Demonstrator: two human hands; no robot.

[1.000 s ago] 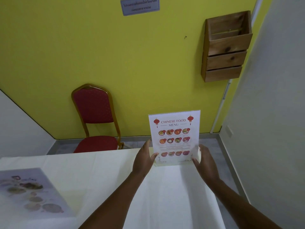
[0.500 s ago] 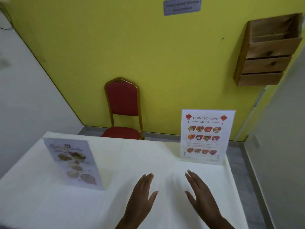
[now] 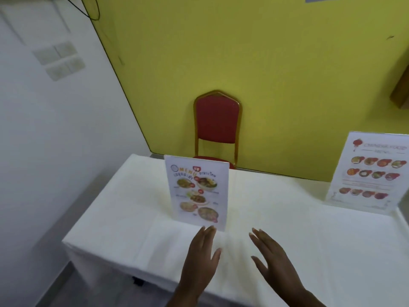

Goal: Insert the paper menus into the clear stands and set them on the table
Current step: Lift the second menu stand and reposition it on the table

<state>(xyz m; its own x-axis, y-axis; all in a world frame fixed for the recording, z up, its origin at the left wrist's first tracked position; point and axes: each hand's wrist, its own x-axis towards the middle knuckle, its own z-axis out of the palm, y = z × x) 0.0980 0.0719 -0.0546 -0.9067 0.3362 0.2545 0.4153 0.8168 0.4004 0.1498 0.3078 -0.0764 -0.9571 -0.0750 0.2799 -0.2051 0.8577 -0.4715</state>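
Note:
A clear stand holding a Thai food menu point(image 3: 197, 191) stands upright on the white-clothed table point(image 3: 287, 240), left of centre. A second clear stand with the Chinese food menu point(image 3: 371, 173) stands upright at the table's far right. My left hand point(image 3: 200, 260) hovers just in front of the Thai menu stand, fingers straight and apart, fingertips close to its lower edge and holding nothing. My right hand point(image 3: 274, 264) is beside it to the right, open and empty, apart from both stands.
A red chair with a gold frame point(image 3: 217, 125) stands behind the table against the yellow wall. A white wall with switch plates point(image 3: 58, 59) runs along the left. The corner of a wooden wall rack point(image 3: 400, 94) shows at the right edge.
My hands let go of the Chinese menu stand and drew back. The view swung left, so the Thai menu stand now sits near the middle with both hands in front of it.

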